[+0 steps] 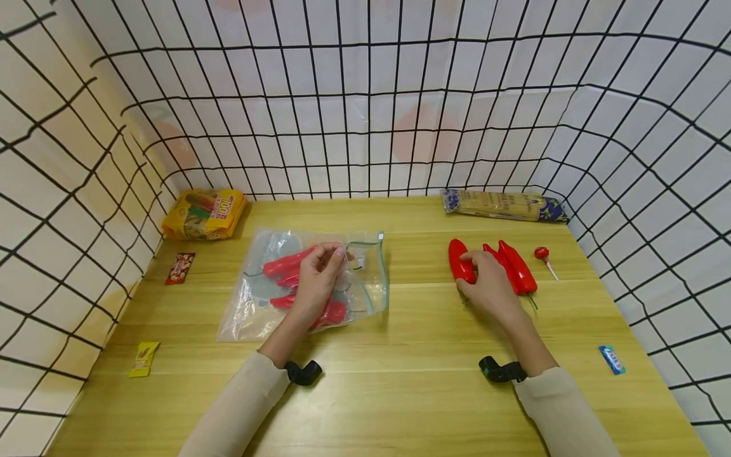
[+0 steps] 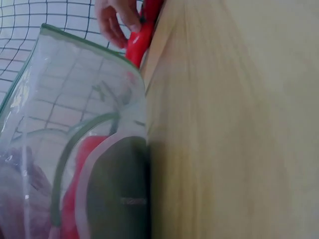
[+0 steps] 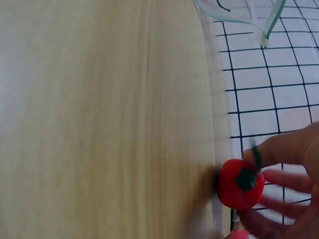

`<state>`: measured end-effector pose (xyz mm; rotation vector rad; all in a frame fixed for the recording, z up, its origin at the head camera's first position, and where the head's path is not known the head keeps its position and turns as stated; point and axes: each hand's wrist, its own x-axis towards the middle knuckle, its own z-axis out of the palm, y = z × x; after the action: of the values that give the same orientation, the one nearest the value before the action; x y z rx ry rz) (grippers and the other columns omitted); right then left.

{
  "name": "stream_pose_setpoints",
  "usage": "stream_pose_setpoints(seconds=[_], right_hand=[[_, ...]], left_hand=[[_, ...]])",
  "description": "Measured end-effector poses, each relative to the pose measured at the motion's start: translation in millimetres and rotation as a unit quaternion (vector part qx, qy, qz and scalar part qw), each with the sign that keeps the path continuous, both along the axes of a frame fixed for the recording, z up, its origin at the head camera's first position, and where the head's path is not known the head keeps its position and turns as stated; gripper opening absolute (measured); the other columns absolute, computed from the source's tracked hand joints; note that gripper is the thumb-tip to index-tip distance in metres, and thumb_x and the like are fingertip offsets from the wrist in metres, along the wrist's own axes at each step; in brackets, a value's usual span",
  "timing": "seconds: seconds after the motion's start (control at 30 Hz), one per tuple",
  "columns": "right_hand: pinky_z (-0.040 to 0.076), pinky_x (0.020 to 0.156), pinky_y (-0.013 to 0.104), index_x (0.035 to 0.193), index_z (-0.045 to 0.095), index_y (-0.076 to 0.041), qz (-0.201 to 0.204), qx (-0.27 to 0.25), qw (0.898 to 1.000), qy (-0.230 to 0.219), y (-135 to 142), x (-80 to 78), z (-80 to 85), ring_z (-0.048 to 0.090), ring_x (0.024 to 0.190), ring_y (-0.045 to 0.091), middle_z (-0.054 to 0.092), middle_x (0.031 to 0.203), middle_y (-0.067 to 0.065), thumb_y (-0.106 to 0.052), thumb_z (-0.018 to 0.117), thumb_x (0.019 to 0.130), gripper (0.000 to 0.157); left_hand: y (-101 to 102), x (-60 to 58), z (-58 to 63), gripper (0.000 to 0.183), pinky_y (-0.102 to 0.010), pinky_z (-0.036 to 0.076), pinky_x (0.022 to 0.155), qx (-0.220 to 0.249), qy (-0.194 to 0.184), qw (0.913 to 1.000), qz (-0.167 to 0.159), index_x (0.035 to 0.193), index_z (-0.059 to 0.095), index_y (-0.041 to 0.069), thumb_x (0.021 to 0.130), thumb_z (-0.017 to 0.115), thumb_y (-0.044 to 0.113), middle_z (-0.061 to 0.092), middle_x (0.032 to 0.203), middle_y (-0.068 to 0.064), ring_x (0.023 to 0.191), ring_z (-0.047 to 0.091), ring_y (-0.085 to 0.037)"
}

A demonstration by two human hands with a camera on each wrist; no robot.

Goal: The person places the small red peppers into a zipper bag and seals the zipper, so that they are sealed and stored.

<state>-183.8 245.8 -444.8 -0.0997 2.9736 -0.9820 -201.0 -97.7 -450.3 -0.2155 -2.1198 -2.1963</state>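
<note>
A clear zip bag [image 1: 242, 324] with a green-edged mouth lies left of centre, its opening toward the right. Several red chili peppers [image 1: 282, 265] are inside it. My left hand [image 1: 316, 279] pinches the bag's upper layer near the mouth, which stands lifted in the left wrist view. On the right, my right hand [image 1: 490, 285] has thumb and fingers around a red pepper [image 1: 459, 259] lying on the table. Its green stem end [image 3: 241, 184] shows between the fingers in the right wrist view. Two more red peppers [image 1: 521, 271] lie just right of that hand, partly hidden by it.
A yellow package [image 1: 205, 214] stands at the back left, a long noodle-like packet [image 1: 505, 205] at the back right. Small sweets lie around: a red wrapper [image 1: 180, 268], a yellow one [image 1: 144, 359], a lollipop [image 1: 542, 254], a blue packet [image 1: 612, 360]. Black wire grid [image 1: 354, 133] encloses the table.
</note>
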Motion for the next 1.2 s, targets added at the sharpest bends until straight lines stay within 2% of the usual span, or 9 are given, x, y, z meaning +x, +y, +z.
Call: stream_pose_setpoints(seconds=[0.17, 0.33, 0.47, 0.6, 0.73, 0.83, 0.9, 1.1, 1.2], right_hand=[[0.046, 0.097, 0.055, 0.141, 0.043, -0.007, 0.047, -0.006, 0.998, -0.040, -5.6, 0.4, -4.1, 0.052, 0.120, 0.037, 0.052, 0.135, 0.020, -0.014, 0.068, 0.086, 0.061], [0.047, 0.090, 0.049, 0.137, 0.047, -0.011, 0.047, 0.011, 0.998, -0.038, -11.1, 4.9, -5.3, 0.055, 0.108, 0.033, 0.058, 0.127, 0.017, -0.022, 0.071, 0.087, 0.057], [0.048, 0.077, 0.036, 0.130, 0.049, -0.012, 0.035, -0.060, 0.998, -0.005, -18.3, 7.7, 1.2, 0.058, 0.090, 0.025, 0.063, 0.118, 0.011, -0.032, 0.072, 0.088, 0.052], [0.052, 0.085, 0.038, 0.128, 0.053, -0.015, 0.057, -0.142, 0.988, 0.006, -27.7, 9.4, 13.4, 0.062, 0.097, 0.023, 0.063, 0.123, 0.009, -0.040, 0.072, 0.086, 0.053], [0.054, 0.087, 0.036, 0.129, 0.057, -0.020, 0.087, -0.187, 0.979, -0.013, -44.7, 8.8, 20.1, 0.064, 0.103, 0.024, 0.059, 0.128, 0.007, -0.041, 0.072, 0.086, 0.050], [0.055, 0.083, 0.032, 0.128, 0.058, -0.019, 0.098, -0.198, 0.975, -0.026, -62.4, 6.9, 19.6, 0.064, 0.099, 0.024, 0.060, 0.125, 0.007, -0.038, 0.074, 0.085, 0.050], [0.055, 0.083, 0.031, 0.126, 0.058, -0.016, 0.102, -0.206, 0.973, -0.033, -73.8, 4.2, 15.9, 0.064, 0.098, 0.023, 0.061, 0.122, 0.008, -0.034, 0.075, 0.086, 0.048], [0.057, 0.077, 0.032, 0.115, 0.062, -0.013, 0.071, -0.212, 0.974, -0.035, -105.3, -3.8, -2.7, 0.067, 0.090, 0.020, 0.066, 0.111, 0.006, -0.032, 0.075, 0.085, 0.038], [0.057, 0.076, 0.031, 0.116, 0.062, -0.013, 0.052, -0.215, 0.974, -0.044, -120.0, -6.4, -10.9, 0.067, 0.090, 0.019, 0.066, 0.110, 0.005, -0.034, 0.076, 0.085, 0.040]], left_hand=[[-4.3, -2.1, 4.6, 0.028, -0.018, 0.046, 0.063, -0.027, 0.023, 0.9994, 0.001, 0.114, 0.069, 0.016, 0.093, 0.064, 0.034, 0.071, 0.098, -0.003, 0.084, 0.058, -0.014], [-6.2, 2.8, 18.4, 0.026, -0.023, 0.052, 0.069, -0.052, 0.024, 0.9983, -0.003, 0.116, 0.070, 0.013, 0.094, 0.064, 0.025, 0.071, 0.101, -0.007, 0.088, 0.061, -0.017], [-5.1, 12.1, 34.5, 0.026, -0.023, 0.053, 0.070, -0.074, 0.023, 0.9970, 0.004, 0.114, 0.069, 0.005, 0.094, 0.064, 0.022, 0.070, 0.102, -0.013, 0.085, 0.060, -0.023], [-3.5, 15.1, 40.4, 0.026, -0.019, 0.051, 0.069, -0.086, 0.019, 0.9960, 0.014, 0.111, 0.069, 0.005, 0.095, 0.064, 0.025, 0.070, 0.101, -0.013, 0.084, 0.059, -0.027], [-4.1, 7.5, 28.6, 0.026, -0.034, 0.054, 0.082, -0.069, 0.008, 0.9975, 0.012, 0.110, 0.067, 0.008, 0.096, 0.062, 0.029, 0.071, 0.105, -0.007, 0.098, 0.062, -0.035], [-3.6, -0.8, 16.7, 0.027, -0.049, 0.052, 0.087, -0.055, 0.008, 0.9984, 0.006, 0.109, 0.066, 0.012, 0.095, 0.062, 0.034, 0.072, 0.109, -0.005, 0.103, 0.061, -0.038], [-2.4, -2.6, 14.0, 0.029, -0.053, 0.050, 0.089, -0.050, 0.011, 0.9987, 0.004, 0.109, 0.065, 0.014, 0.094, 0.062, 0.037, 0.072, 0.109, -0.005, 0.103, 0.062, -0.036], [0.4, -0.6, 13.1, 0.030, -0.048, 0.050, 0.089, -0.030, 0.023, 0.9993, -0.001, 0.109, 0.064, 0.015, 0.093, 0.062, 0.040, 0.072, 0.109, -0.005, 0.100, 0.062, -0.028], [0.5, 0.9, 10.7, 0.030, -0.040, 0.052, 0.087, -0.017, 0.022, 0.9996, -0.007, 0.110, 0.063, 0.013, 0.094, 0.061, 0.038, 0.072, 0.108, -0.006, 0.099, 0.062, -0.026]])
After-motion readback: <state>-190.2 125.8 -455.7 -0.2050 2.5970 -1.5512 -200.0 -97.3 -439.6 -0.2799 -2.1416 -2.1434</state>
